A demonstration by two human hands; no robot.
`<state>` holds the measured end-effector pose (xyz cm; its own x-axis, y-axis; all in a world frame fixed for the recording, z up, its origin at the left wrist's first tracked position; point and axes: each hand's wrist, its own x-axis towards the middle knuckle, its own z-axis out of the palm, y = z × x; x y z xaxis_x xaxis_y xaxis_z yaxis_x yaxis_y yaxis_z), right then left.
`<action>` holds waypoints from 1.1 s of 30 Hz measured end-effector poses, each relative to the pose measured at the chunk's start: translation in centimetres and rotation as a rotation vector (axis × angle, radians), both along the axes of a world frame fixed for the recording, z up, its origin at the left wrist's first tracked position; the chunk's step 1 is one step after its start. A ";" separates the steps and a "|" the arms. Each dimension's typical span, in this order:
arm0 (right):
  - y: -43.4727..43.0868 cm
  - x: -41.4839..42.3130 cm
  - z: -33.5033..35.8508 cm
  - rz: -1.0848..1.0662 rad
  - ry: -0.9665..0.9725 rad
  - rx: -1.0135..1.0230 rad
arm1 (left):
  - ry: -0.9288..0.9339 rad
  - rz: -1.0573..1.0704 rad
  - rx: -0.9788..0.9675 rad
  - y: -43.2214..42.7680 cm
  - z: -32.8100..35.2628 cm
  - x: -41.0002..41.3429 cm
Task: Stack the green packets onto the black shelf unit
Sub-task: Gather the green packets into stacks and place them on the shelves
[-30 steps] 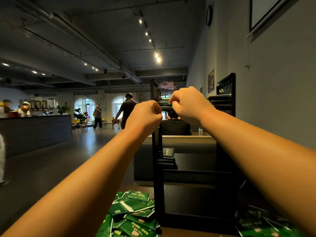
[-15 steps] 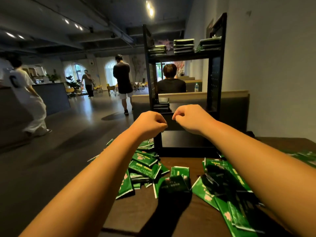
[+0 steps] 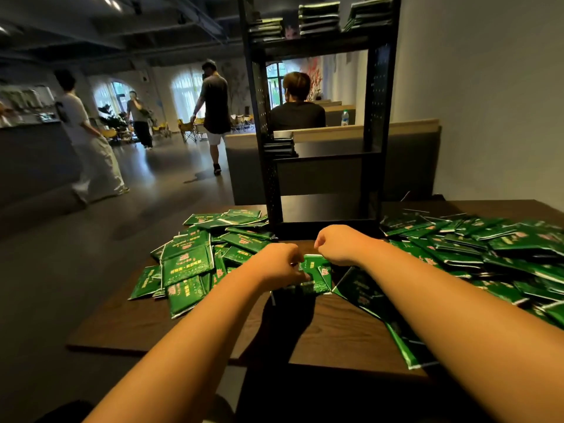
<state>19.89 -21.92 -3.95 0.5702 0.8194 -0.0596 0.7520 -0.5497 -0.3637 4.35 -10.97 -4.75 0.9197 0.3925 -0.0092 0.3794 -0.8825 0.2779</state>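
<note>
Through your head camera, your left hand (image 3: 279, 265) curls its fingers round the left edge of a glossy green foil packet (image 3: 316, 270), over the dark wooden table (image 3: 146, 325) and just in front of the black metal shelf unit (image 3: 374, 117). Your right hand (image 3: 340, 244) is curled at the packet's top corner, but you cannot tell whether it pinches it. Loose green packets (image 3: 189, 264) are heaped on both sides, and neat stacks (image 3: 319, 16) sit on the top shelf.

One cam, head-worn, wide-angle. Looks fwd & down over table (image 3: 137, 325), v. close to left hand (image 3: 279, 265) & right hand (image 3: 340, 244) at lower centre. Green packets (image 3: 186, 267) lie beside them, black shelf unit (image 3: 374, 117) straight ahead, room beyond at left.
</note>
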 end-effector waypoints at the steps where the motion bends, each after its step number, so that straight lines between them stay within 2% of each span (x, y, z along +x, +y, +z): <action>1: 0.2 0.2 -0.4 -0.030 0.006 -0.017 | 0.023 -0.001 -0.005 0.0 -0.6 0.4; 7: 1.2 0.4 -1.2 -0.227 0.098 -0.037 | 0.119 0.017 0.043 -0.2 -2.7 2.1; 12: 2.6 1.3 -2.0 -0.366 0.459 0.118 | 0.038 0.083 0.087 0.4 -4.2 3.1; 15: 2.9 1.4 -2.5 -0.400 0.631 0.208 | -0.037 0.121 -0.012 0.4 -5.0 3.6; 21: 3.4 2.4 -3.4 -0.384 0.776 0.224 | -0.184 0.117 -0.097 0.4 -5.9 4.4; 26: 3.0 3.1 -2.9 -0.354 0.952 0.194 | -0.336 0.215 -0.210 0.7 -5.9 4.6; 33: 2.3 3.1 -1.5 -0.319 1.100 0.284 | -0.502 0.389 -0.424 1.9 -5.1 4.5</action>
<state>23.00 -19.59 -5.43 0.5070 0.7123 -0.4854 -0.1994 -0.4509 -0.8700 8.82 -9.05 -9.89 0.6497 0.7450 0.1512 0.3795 -0.4902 0.7846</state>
